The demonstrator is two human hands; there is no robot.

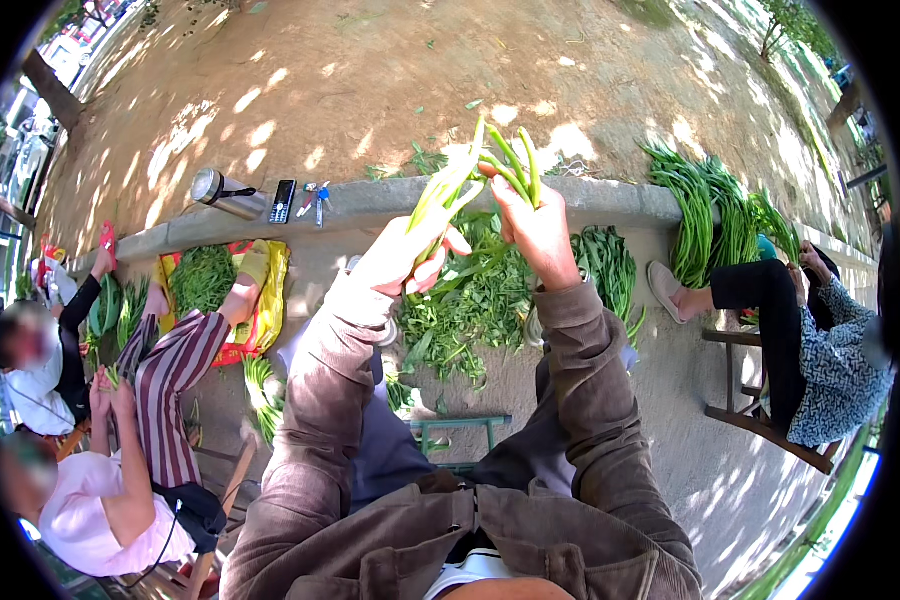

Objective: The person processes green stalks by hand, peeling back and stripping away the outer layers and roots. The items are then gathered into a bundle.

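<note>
My left hand (409, 255) is closed around a bunch of pale green vegetable stems (450, 176) that slants up past the fingers. A few thicker green stems (519, 161) stick up from my right hand (532, 225), pinched between thumb and fingers. The two hands are close together in front of me, and the stem tips nearly meet. Below them on the ground, between my feet, lies a heap of loose green leaves (457, 322), partly hidden by my hands. A bundle of leafy greens (606, 262) rests just right of my right wrist.
Along the low stone kerb (390, 202) stand a steel flask (229, 195), a keypad phone (282, 202) and keys (319, 201). Long green bundles (701, 210) drape over it at right. Greens fill a yellow-red bag (274, 300). Seated people (112, 487) flank me on both sides.
</note>
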